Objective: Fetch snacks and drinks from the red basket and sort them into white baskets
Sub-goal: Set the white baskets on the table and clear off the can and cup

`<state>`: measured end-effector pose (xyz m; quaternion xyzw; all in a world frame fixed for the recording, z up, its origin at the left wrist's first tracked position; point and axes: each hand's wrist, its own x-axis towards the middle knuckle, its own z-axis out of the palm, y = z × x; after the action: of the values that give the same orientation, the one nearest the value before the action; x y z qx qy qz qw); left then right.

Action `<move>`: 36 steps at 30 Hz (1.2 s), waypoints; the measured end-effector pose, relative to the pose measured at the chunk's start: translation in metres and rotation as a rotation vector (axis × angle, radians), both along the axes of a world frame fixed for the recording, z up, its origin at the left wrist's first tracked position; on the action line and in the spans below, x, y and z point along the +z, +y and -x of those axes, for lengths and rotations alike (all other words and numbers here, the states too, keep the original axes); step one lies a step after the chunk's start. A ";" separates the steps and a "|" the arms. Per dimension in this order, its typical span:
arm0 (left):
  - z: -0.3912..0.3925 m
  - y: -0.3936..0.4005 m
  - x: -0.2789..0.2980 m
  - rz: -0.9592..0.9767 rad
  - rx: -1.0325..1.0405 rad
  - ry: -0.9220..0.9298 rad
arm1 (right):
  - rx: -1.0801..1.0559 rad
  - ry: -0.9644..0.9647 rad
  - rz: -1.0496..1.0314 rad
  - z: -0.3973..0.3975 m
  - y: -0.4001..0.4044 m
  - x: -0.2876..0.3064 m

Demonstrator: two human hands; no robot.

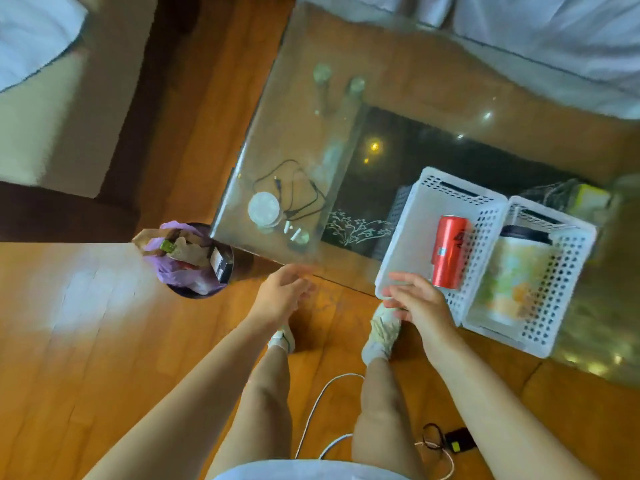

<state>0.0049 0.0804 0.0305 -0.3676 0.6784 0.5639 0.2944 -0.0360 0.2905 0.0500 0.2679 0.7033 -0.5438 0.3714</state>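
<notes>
Glass desk (304,133) over wood floor: smooth red can (449,251) lies in perforated white basket (408,237); right hand (420,303) fingers relaxed at rim, left hand (282,292) released.

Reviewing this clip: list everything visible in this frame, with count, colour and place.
baskets: two, white, side by side at the table's near right
can: one, red, lying in the left basket
snack bag: one, pale green and orange, in the right basket
table: one, glass top, centre
black cable: one, on the table's near left
round disc: one, pale, beside the black cable
bin: one, dark with purple liner, full of rubbish, on the floor left of the table
white cable: one, on the floor between the legs
black device: one, on the floor, lower right
left hand: open, at the table's near edge
right hand: open, at the left basket's near rim
</notes>
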 end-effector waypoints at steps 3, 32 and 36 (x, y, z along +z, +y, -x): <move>0.026 0.070 0.003 -0.034 -0.046 0.025 | -0.135 0.034 -0.037 0.007 0.071 0.005; 0.140 0.278 -0.103 0.250 -0.133 -0.088 | -0.116 -0.008 -0.243 0.083 0.250 -0.122; 0.140 0.277 -0.099 0.231 -0.129 -0.043 | -0.118 0.036 -0.270 0.078 0.253 -0.117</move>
<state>-0.1349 0.3572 -0.0687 -0.3667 0.7545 0.4542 0.3000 -0.1139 0.5438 -0.0673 0.3465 0.7596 -0.4698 0.2867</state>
